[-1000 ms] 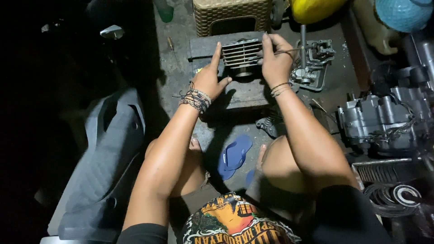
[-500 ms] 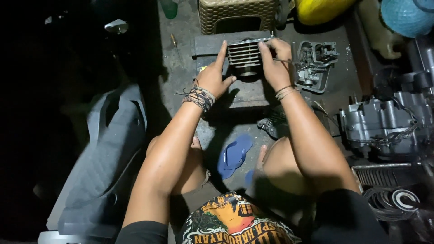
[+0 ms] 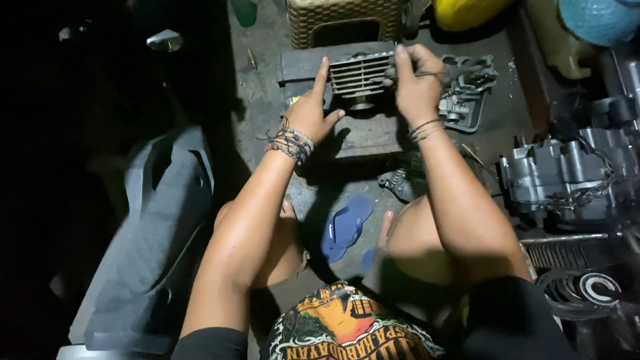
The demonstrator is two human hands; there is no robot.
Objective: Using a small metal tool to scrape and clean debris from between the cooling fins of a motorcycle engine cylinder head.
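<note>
Grey finned metal in both my hands, down on the workshop floor.

I've got the finned engine cylinder (image 3: 360,79) clamped between my palms on a dark flat block (image 3: 353,133), just in front of the woven stool (image 3: 347,17). Left hand (image 3: 312,113) presses its left side, index finger straight up along the fins, thumb spread; right hand (image 3: 417,87) wraps the right side, fingers curled over the top. I judge I'm steadying and seating it; any next move calls for even pressure from both sides. Both arms reach straight forward.
</note>
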